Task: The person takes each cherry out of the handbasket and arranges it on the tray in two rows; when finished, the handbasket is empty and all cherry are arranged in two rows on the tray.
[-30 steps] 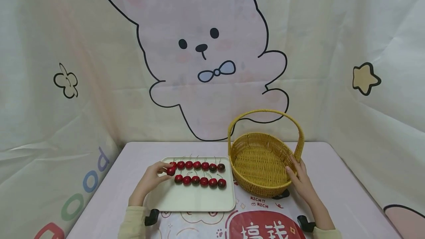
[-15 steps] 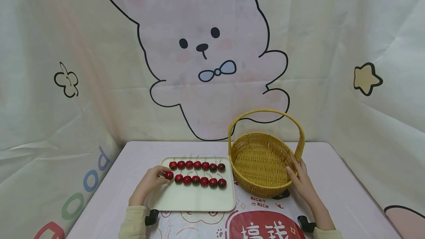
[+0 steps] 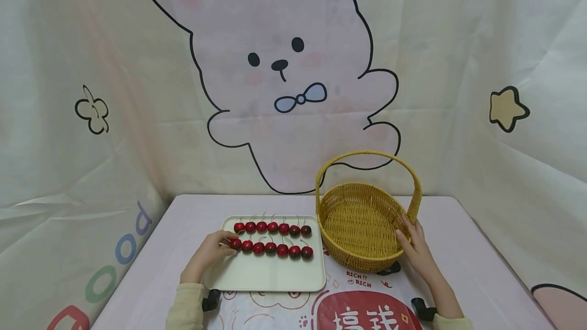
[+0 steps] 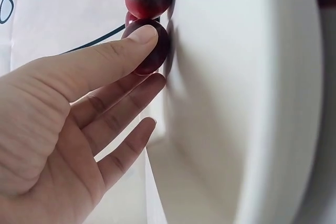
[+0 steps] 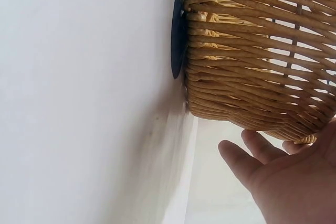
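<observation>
Since a second ago the cherry point(image 3: 236, 244) at lower centre-left has dropped from between the rows into the near row's left end. Left hand point(image 3: 208, 252) pinches that cherry between thumb and fingers on the tray point(image 3: 266, 276); step judged: placing it. Next move needs a clean release without nudging neighbours. Right hand point(image 3: 415, 248) rests open-fingered on the basket point(image 3: 362, 228) rim. Beyond: table point(image 3: 192, 208), rabbit backdrop point(image 3: 284, 65).
</observation>
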A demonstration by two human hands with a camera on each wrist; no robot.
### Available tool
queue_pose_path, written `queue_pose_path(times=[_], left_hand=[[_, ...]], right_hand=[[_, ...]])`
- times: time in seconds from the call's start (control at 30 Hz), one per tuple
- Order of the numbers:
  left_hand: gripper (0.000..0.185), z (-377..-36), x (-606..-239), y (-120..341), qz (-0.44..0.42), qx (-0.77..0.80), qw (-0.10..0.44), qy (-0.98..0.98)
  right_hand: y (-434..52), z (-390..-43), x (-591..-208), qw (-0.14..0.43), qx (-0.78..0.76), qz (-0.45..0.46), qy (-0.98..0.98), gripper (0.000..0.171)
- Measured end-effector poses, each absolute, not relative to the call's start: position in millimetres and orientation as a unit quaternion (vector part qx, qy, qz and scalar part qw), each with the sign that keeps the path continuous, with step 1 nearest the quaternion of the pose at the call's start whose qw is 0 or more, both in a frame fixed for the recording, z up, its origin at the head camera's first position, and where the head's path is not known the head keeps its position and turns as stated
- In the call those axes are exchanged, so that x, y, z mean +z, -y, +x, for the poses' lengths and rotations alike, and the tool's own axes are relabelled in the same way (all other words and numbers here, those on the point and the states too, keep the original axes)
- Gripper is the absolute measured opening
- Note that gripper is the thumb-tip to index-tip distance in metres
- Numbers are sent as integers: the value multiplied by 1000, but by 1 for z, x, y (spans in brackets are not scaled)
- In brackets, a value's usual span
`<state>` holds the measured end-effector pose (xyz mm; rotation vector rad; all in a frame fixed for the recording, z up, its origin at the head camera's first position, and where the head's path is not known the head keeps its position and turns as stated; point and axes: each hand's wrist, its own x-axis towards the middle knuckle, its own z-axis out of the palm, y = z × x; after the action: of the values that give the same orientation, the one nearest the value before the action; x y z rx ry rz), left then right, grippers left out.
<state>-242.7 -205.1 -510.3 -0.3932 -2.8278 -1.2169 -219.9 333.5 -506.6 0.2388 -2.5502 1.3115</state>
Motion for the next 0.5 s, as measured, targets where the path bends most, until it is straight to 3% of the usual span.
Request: queue_pose_path(times=[0.5], left_hand=[[35, -242, -507, 205, -136, -398, 10, 907]], right_hand=[[-334, -219, -508, 144, 460, 91, 871, 59]])
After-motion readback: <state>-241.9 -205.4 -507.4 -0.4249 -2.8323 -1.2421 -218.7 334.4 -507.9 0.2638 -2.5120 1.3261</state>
